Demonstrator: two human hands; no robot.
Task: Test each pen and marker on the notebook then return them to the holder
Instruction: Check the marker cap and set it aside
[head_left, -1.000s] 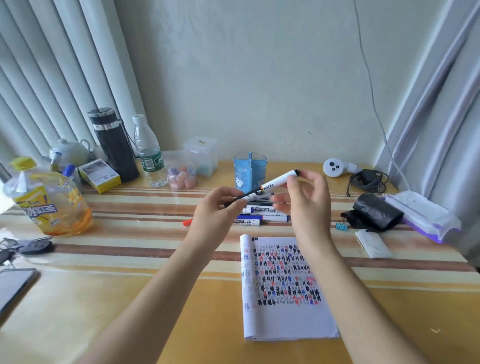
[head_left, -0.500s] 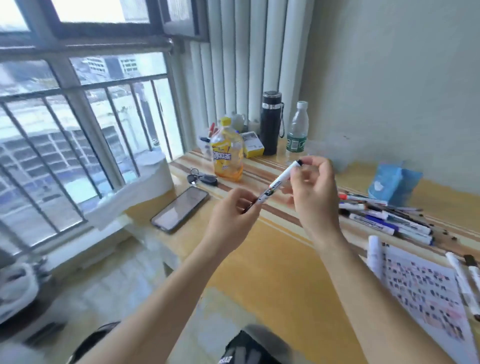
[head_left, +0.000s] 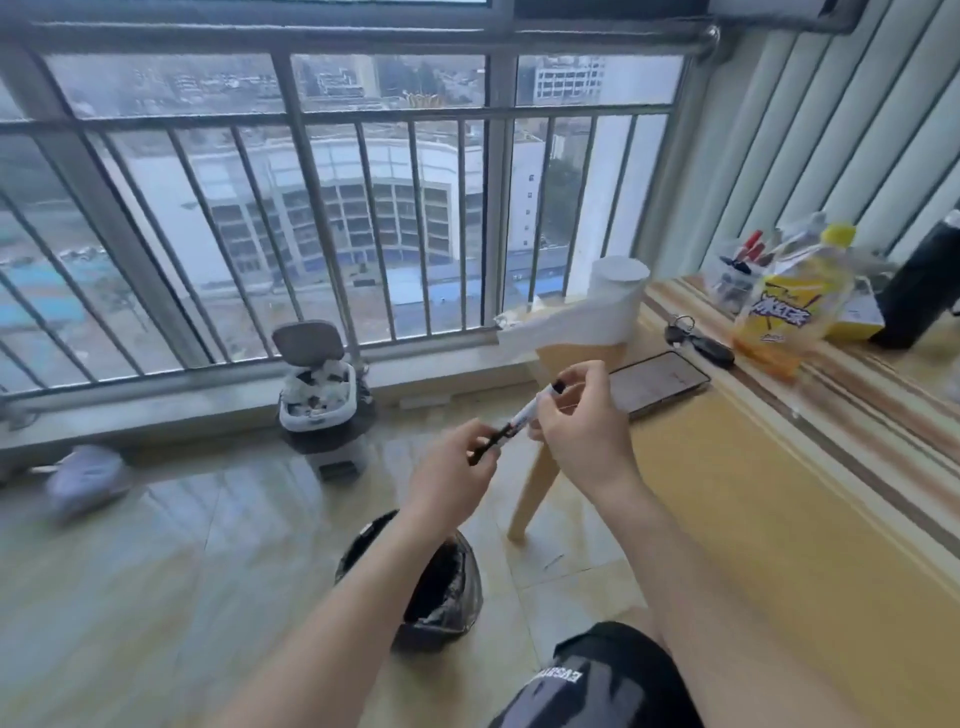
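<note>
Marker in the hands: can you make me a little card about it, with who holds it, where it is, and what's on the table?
marker: white barrel, dark ends, tilted
left hand: pinches the lower dark end
right hand: holds the upper end
where: in the air over the floor, beside the table
below: black-lined bin on the floor
on the table: phone, keys, yellow bottle, paper roll
notebook: not in view
</note>
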